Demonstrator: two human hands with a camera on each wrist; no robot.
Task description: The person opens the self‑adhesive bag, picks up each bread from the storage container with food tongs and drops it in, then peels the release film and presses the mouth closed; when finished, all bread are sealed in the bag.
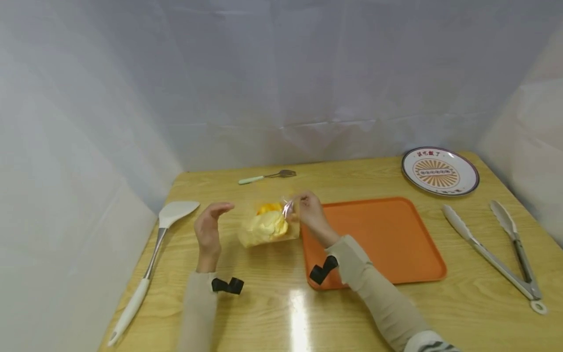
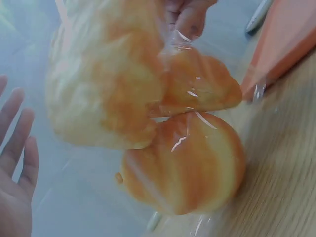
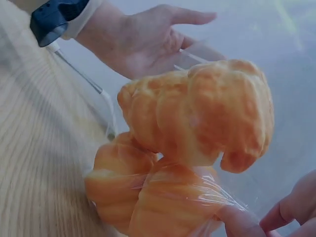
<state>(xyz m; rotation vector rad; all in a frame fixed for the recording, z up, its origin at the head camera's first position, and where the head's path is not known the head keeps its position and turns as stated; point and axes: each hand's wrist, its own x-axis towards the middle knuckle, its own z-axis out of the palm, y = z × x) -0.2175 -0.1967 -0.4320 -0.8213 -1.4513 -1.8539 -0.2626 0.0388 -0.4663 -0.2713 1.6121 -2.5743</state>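
A clear plastic bag (image 1: 246, 239) with bread in it hangs above the table's middle. My right hand (image 1: 311, 215) pinches the bag's right side, where the film bunches into creases. Left of the bag, my left hand (image 1: 207, 235) is held upright with its fingers extended and nothing in them. The left wrist view gives a round striped roll (image 2: 185, 165), a smaller wedge-shaped bread (image 2: 202, 81) and a large pale, lumpy loaf (image 2: 98, 79) behind the film. From the right wrist, the lumpy loaf (image 3: 197, 113) lies between the left palm (image 3: 143, 42) and the pinching fingers (image 3: 281, 212).
An orange tray (image 1: 378, 239) lies right of the bag. Beyond it sit a patterned plate (image 1: 462, 171) and spread metal tongs (image 1: 497, 261). A white-headed spatula (image 1: 154, 252) lies along the left edge. The fork (image 1: 266, 177) is at the back, before the white sheet wall (image 1: 272, 88).
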